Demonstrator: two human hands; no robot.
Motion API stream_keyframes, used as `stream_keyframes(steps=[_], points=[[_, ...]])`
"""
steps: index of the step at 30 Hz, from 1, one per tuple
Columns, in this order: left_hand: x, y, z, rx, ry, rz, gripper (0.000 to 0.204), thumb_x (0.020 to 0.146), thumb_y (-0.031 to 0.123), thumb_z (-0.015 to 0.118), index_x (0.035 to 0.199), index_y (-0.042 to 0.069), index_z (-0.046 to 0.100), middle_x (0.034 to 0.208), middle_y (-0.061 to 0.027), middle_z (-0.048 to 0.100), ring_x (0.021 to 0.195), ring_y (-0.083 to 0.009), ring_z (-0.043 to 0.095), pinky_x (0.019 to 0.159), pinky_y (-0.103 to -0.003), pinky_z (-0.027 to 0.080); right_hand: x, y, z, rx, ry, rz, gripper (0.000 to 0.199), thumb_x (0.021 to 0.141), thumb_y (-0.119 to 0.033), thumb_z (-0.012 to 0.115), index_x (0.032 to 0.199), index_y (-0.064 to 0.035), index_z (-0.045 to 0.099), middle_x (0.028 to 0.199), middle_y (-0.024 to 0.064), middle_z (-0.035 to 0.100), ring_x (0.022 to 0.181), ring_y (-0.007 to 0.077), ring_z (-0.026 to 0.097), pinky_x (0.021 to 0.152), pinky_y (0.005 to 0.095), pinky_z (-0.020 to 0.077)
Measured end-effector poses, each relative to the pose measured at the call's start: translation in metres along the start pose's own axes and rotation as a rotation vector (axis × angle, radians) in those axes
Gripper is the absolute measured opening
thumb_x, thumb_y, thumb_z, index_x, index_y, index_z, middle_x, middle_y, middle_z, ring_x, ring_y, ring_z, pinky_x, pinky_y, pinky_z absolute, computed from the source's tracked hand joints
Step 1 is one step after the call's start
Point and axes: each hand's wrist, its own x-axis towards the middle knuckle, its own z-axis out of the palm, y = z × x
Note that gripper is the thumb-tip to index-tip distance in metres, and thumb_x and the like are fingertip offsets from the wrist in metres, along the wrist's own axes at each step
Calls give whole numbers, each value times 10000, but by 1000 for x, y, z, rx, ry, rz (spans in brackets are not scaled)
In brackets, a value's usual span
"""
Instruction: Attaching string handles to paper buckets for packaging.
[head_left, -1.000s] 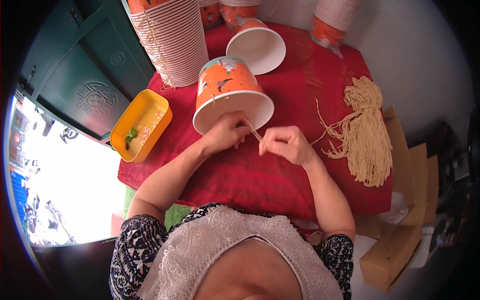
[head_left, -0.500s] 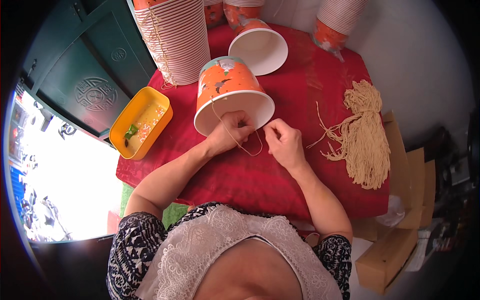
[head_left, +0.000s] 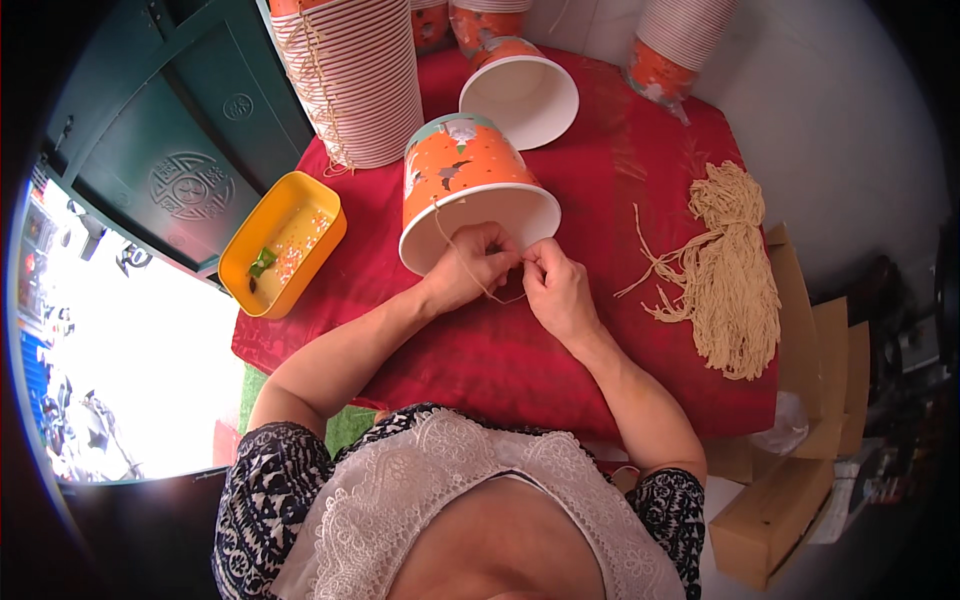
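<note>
Head view: left hand [head_left: 468,264] curls beside right hand [head_left: 563,297].

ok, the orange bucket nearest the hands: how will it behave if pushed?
The bucket would probably roll in a curve: it lies on its side, round and tapering toward the base. It's likely light for its size, being hollow and thin-looking. The cord hanging from it might tug or snag.
</note>
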Motion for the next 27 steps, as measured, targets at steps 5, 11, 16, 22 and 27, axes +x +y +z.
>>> stream_keyframes(steps=[5,11,16,22,27], points=[[0,3,-1,-86,-2,-28,124,906,122,619,874,8,582,678,-31,563,546,-87,504,457,-230,399,-1,3,-1,-39,-11,-38,99,866,-11,599,938,8,535,806,210,653,743,384,660,614,443,520],[2,-3,-1,-110,5,-24,151,934,147,596,882,5,587,675,-25,554,544,-88,498,459,-226,395,1,-2,1,19,-31,-1,113,855,-44,640,926,7,568,806,190,659,728,357,663,605,421,518],[1,-2,0,-126,12,-27,169,950,163,580,898,3,597,674,-22,551,539,-83,487,459,-223,388,3,5,6,3,25,-11,77,858,-48,633,887,1,582,801,180,662,738,354,663,616,419,516],[0,0,-3,-91,28,-54,165,949,161,576,907,6,611,690,-23,561,548,-76,487,460,-221,384,3,4,6,16,43,-4,68,863,-56,628,878,-4,587,812,178,664,758,358,661,630,421,515],[-2,-1,-3,100,110,95,158,891,122,614,875,-35,620,697,-70,597,589,-150,575,533,-299,476,3,5,9,6,56,-20,71,863,-62,629,879,-5,589,817,180,661,761,360,659,630,421,514]])
